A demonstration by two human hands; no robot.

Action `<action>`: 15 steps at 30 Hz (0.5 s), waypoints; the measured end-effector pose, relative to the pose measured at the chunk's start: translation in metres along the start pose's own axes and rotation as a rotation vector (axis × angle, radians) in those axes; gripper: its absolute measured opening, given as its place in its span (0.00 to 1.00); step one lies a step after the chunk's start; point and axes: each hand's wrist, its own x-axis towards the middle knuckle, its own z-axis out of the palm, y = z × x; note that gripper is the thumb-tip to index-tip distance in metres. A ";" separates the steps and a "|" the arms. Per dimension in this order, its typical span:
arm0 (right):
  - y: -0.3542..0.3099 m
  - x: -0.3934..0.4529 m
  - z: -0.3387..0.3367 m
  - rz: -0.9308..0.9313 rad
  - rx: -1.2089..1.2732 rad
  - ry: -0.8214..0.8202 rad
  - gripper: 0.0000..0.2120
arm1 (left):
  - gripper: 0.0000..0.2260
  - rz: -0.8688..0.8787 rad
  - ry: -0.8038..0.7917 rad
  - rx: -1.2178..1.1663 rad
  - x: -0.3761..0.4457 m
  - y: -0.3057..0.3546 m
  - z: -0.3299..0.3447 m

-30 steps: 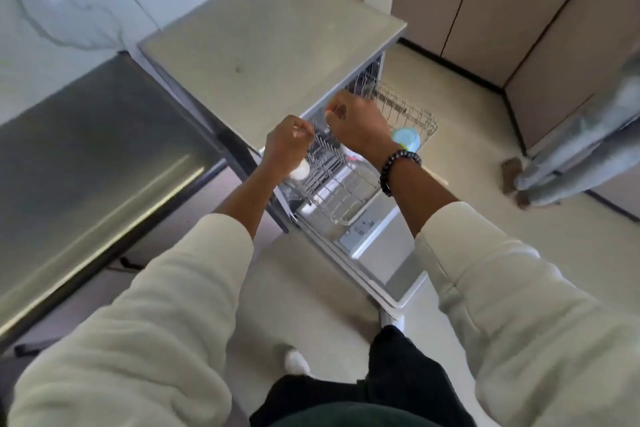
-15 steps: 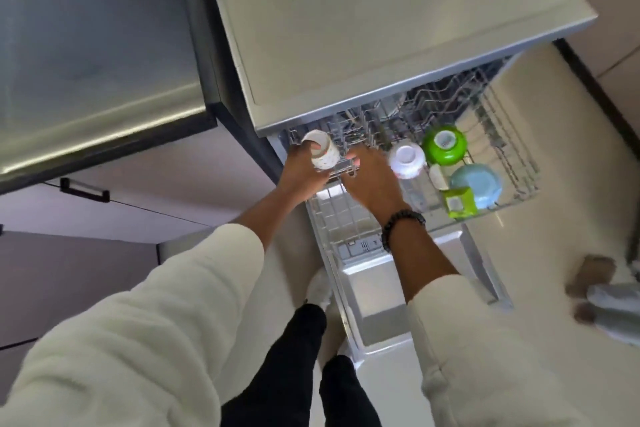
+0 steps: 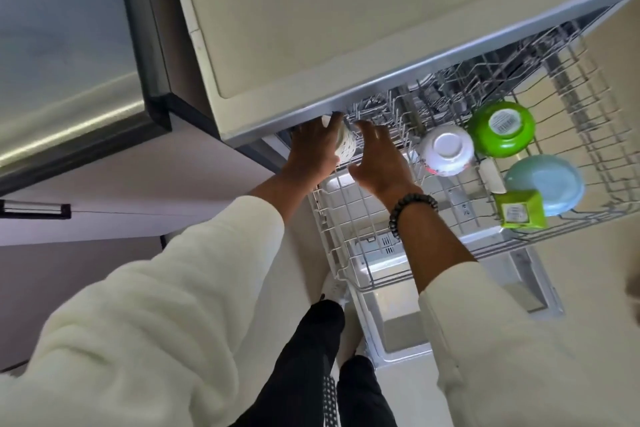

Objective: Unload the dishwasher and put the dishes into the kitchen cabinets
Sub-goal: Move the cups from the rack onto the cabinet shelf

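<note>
Left hand point(image 3: 313, 146) grips a cup point(image 3: 346, 146) at the rack point(image 3: 346, 236)'s near corner; right hand point(image 3: 379, 163) spread loose beside it. Farther along, green bowl point(image 3: 502, 130) and box point(image 3: 521, 210) carry unreadable labels.

The scene is viewed steeply downward from head height, close above the pulled-out white wire dishwasher rack point(image 3: 349, 239).

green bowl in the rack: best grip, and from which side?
The green bowl sits upside down in the rack, base with its label up. Come from above and spread the fingers over the dome, down to the rim. Favour its far side: the white bowl crowds one flank, the blue one the near side.
</note>
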 end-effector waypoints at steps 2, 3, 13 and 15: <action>0.000 0.001 -0.002 0.008 0.002 0.001 0.38 | 0.39 -0.012 -0.054 -0.056 0.002 -0.001 -0.004; 0.000 0.000 -0.004 0.022 0.008 0.002 0.38 | 0.39 -0.014 -0.072 -0.088 0.002 0.000 -0.009; -0.014 -0.071 -0.077 -0.131 0.086 0.124 0.47 | 0.40 0.083 -0.059 -0.298 -0.050 0.066 -0.104; -0.020 -0.099 -0.101 -0.157 0.107 0.110 0.50 | 0.41 0.099 -0.030 -0.384 -0.075 0.079 -0.127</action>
